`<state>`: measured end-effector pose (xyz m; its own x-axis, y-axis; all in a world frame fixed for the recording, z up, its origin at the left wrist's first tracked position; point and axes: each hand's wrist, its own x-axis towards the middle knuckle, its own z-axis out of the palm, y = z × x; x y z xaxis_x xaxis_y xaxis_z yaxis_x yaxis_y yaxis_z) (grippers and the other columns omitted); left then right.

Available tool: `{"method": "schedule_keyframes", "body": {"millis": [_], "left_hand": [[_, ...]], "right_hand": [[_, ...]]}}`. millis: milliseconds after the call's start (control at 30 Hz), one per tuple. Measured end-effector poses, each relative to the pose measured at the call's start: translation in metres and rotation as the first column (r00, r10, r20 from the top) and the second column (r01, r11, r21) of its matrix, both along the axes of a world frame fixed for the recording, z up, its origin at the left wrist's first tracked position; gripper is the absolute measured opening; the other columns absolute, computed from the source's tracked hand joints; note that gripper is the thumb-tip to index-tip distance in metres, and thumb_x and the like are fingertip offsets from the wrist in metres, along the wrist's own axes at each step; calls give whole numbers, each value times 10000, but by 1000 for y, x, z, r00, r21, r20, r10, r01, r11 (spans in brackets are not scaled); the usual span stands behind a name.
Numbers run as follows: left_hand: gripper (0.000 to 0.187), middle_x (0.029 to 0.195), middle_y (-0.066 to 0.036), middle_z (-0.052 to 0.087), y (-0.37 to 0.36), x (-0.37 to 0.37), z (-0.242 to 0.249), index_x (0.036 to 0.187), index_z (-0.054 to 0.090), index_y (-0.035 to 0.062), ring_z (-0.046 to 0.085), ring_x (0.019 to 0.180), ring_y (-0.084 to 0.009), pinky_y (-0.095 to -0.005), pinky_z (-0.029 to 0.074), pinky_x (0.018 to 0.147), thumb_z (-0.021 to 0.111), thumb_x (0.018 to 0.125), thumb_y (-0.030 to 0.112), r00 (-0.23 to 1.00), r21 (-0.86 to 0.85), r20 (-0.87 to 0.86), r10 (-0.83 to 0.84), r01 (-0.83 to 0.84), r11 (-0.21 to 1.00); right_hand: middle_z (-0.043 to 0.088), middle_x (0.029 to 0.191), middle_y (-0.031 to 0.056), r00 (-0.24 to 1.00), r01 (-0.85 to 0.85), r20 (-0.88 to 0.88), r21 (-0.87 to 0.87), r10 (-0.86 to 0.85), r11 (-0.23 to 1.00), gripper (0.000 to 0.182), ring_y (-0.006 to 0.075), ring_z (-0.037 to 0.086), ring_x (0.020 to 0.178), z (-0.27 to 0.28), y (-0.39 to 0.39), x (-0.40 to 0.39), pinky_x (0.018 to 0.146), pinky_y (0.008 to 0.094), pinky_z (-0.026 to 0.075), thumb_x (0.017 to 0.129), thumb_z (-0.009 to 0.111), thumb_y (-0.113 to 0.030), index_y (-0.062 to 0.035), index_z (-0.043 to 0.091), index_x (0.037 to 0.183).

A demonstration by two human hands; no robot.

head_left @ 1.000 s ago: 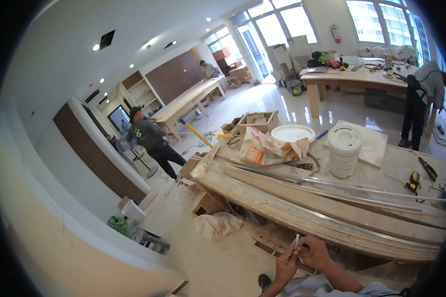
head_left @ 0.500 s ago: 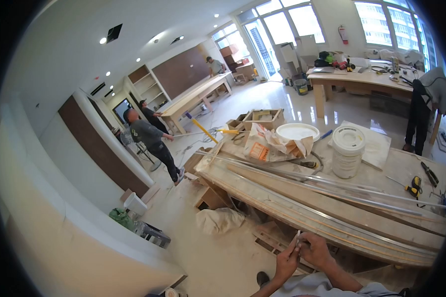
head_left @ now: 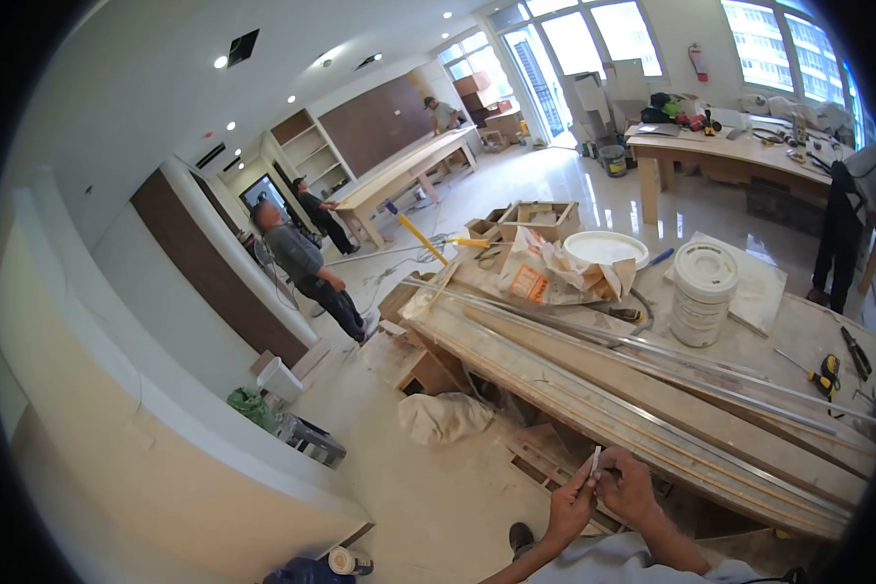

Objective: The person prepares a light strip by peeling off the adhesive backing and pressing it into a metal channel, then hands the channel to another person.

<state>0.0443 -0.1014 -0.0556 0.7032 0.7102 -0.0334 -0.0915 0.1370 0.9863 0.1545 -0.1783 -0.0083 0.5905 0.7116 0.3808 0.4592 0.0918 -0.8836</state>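
Left hand (head_left: 569, 506): fingers pinched shut on small pale strip (head_left: 596, 461), upright, this side of bench (head_left: 754, 341). Right hand (head_left: 630, 487): fingers curled beside it, exact grip unclear. Light, steady pinch suits.

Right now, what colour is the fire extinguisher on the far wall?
Red, with a pale label; the fire extinguisher shows in the head view.

A small, slim, pale piece (head_left: 597, 456) stands nearly upright; both hands' fingers (head_left: 588, 484) pinch it.
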Motion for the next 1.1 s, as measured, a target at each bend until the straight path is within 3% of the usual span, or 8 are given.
{"method": "schedule_keyframes", "body": {"millis": [100,400,633,733,800,900,1000,1100], "left_hand": [[432,856,56,607,-2,1,3,1452,529,125,451,678,-10,-180,406,585,550,1022,93,1000,-14,-1,19,-19,1000],[432,808,46,612,0,-5,5,1449,527,120,483,678,-32,-207,443,603,555,1019,100,994,266,-94,62,-35,963],[426,814,43,614,-1,-9,10,1445,531,120,491,687,-35,-209,449,611,554,1020,104,993,276,-104,51,-21,961],[421,994,39,650,0,-12,14,1450,530,117,517,766,-26,-200,463,646,552,1030,115,990,207,-141,-11,41,977],[426,803,58,584,-2,-12,16,1448,537,132,446,653,-16,-196,403,564,552,1023,103,995,19,-100,3,-1,1000],[424,803,61,573,-3,-11,19,1446,543,140,424,641,-10,-192,378,547,548,1025,94,997,32,-79,19,-17,999],[430,809,64,579,-2,-6,15,1451,534,131,444,655,-11,-188,392,558,546,1024,82,998,92,-17,64,-62,994],[428,807,61,582,-4,-4,18,1441,544,127,463,671,-16,-192,415,574,561,1016,79,996,144,-8,92,-90,986]], "right_hand": [[693,889,174,990,73,-120,-6,-73,997,185,305,707,821,0,1,-3,755,359,545,798,663,14,-8,639,980],[702,846,159,997,33,76,13,-34,999,200,296,712,782,2,1,1,729,366,552,816,665,-3,-11,642,1014],[692,826,151,996,-68,62,-6,68,998,187,267,702,758,-14,1,4,697,340,543,808,649,28,-10,641,991],[690,815,139,993,-94,65,-31,96,995,194,232,693,735,-19,0,4,680,333,540,820,650,18,-8,636,1012],[687,810,134,995,-103,-6,-53,103,993,202,218,686,723,-10,0,2,673,331,539,825,653,11,-9,635,1025],[676,797,127,996,36,-82,45,-32,998,223,215,681,710,8,2,-8,669,328,538,827,659,3,-16,637,1048],[677,807,130,998,-5,-65,43,8,999,241,236,687,719,-10,8,-3,675,340,544,819,664,2,-21,641,1057],[675,830,146,985,24,166,90,-39,996,254,285,692,741,-5,6,-3,679,366,547,813,663,9,-20,640,1064]]}}
